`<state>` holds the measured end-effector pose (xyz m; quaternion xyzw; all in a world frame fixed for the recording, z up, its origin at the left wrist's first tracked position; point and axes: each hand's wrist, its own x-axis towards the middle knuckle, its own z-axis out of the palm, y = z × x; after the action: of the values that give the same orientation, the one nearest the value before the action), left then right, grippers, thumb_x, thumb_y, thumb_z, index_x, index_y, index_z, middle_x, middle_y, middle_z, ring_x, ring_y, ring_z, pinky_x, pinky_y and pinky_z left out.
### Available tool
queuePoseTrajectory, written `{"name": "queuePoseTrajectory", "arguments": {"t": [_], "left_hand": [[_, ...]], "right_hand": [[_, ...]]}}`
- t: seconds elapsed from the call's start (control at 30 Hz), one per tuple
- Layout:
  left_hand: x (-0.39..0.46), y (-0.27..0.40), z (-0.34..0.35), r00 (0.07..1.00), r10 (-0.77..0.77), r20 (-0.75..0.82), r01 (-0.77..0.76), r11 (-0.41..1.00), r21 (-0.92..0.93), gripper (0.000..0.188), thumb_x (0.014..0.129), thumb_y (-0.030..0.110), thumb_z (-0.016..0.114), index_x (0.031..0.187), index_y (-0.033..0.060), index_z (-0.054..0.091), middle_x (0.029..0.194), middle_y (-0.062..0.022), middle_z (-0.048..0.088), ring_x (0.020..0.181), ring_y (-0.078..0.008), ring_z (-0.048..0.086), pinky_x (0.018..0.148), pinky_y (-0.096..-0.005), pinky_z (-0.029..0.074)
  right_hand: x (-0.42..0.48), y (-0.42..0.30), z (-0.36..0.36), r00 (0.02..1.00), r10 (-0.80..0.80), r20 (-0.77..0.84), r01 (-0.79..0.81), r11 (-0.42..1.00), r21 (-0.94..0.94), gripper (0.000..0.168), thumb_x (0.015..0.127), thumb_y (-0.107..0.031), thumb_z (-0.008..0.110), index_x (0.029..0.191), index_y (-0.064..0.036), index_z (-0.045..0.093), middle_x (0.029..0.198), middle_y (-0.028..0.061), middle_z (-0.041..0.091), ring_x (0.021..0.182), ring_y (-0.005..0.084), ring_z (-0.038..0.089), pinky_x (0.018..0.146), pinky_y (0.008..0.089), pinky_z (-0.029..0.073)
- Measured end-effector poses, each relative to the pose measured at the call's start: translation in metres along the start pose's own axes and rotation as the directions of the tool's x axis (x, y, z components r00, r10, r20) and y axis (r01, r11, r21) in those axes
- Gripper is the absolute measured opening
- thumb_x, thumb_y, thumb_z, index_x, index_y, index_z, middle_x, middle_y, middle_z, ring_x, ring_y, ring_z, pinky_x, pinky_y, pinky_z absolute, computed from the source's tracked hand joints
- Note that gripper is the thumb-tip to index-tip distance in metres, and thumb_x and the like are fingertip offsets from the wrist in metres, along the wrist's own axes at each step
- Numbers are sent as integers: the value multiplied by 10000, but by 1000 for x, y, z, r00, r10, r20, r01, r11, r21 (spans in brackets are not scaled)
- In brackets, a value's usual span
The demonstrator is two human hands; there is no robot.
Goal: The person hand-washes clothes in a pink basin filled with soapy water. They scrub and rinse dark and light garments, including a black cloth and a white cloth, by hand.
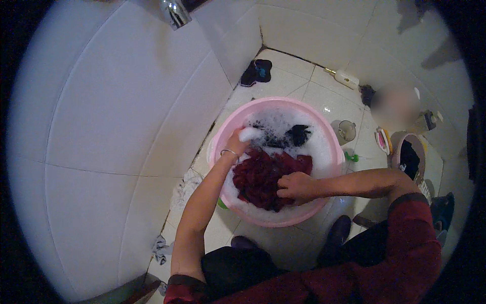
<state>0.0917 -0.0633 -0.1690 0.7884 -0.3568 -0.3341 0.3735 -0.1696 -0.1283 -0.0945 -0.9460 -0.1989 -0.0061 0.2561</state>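
Observation:
A round pink plastic basin (279, 100) full of white suds (275, 116) stands on the tiled floor before me. Dark red wet fabric (262, 178) is bunched up in its near half. My right hand (298, 187) has its fingers curled into that fabric, gripping it. At the basin's left inner side is my left hand (239, 141), a bangle on the wrist and a clump of foam over the fingers. Foam hides whether it holds anything. Beyond the red fabric, a piece of black cloth (299, 135) pokes out of the suds.
A clear cup (346, 131), a green object (352, 156) and a scrub brush (383, 140) sit right of the basin. Farther right stands a bucket (396, 154) holding dark cloth. A white bottle (346, 79) lies near the back wall. A metal faucet (177, 15) juts out upper left.

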Motion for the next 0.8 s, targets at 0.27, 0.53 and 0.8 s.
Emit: {"name": "queuePoseTrajectory", "arguments": {"t": [0.27, 0.53, 0.8], "left_hand": [[-54, 61, -50, 956, 147, 255, 180, 393, -901, 280, 886, 209, 458, 1061, -9, 479, 1022, -142, 569, 932, -238, 567, 827, -352, 463], [-82, 102, -78, 980, 148, 136, 85, 308, -948, 305, 889, 250, 459, 1101, 31, 444, 1067, -127, 527, 952, -230, 541, 820, -362, 467], [-96, 179, -84, 978, 211, 4, -41, 212, -976, 332, 887, 260, 462, 1137, 44, 435, 1097, -116, 518, 995, -225, 520, 876, -359, 427]], "right_hand": [[-14, 7, 5, 997, 20, -72, -18, 999, 33, 497, 560, -238, 676, 1025, -141, 529, 880, 118, 483, 812, 300, 509, 640, 400, 438], [14, 21, -35, 947, 6, 320, -118, 936, 332, 555, 636, -329, 715, 1116, -126, 523, 1090, 131, 475, 975, 280, 481, 786, 365, 411], [77, 54, -59, 939, 248, -240, 77, 528, 846, 521, 714, -119, 627, 1177, -17, 412, 1126, 85, 467, 1023, 158, 455, 890, 311, 369]]}}
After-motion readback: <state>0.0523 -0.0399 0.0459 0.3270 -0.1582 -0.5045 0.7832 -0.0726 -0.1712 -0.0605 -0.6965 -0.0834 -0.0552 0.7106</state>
